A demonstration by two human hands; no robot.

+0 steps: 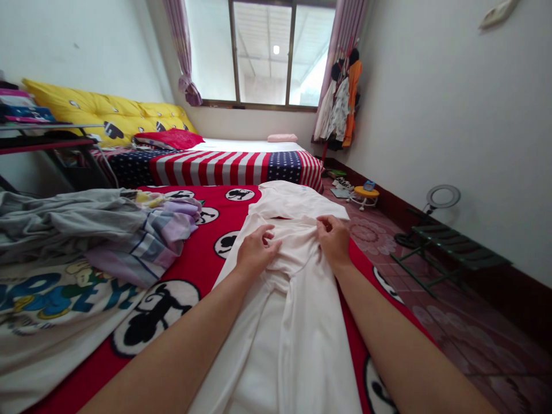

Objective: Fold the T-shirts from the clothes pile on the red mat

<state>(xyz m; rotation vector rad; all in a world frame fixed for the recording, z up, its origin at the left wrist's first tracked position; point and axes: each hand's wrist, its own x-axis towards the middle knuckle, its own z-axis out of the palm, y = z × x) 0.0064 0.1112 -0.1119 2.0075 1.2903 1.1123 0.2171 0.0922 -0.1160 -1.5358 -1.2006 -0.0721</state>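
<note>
White trousers (310, 310) lie spread out with the legs toward me and the waist at the far end. Just beyond the waist is a white top (297, 198), laid flat. At the right corner of the waistband, my right hand (334, 236) pinches the fabric between thumb and fingers. My left hand (257, 248) rests on or just over the upper left part of the trousers, fingers loosely bent and thumb apart from them. Wrinkles run across the hip area between both hands.
The red blanket (207, 259) with round black-and-white figures lies underneath. To the left are rumpled grey clothes (64, 221), a lilac checked garment (150, 244) and a printed Popeye cloth (73, 299). A dark green folding stool (461, 244) stands on the tiled floor at right.
</note>
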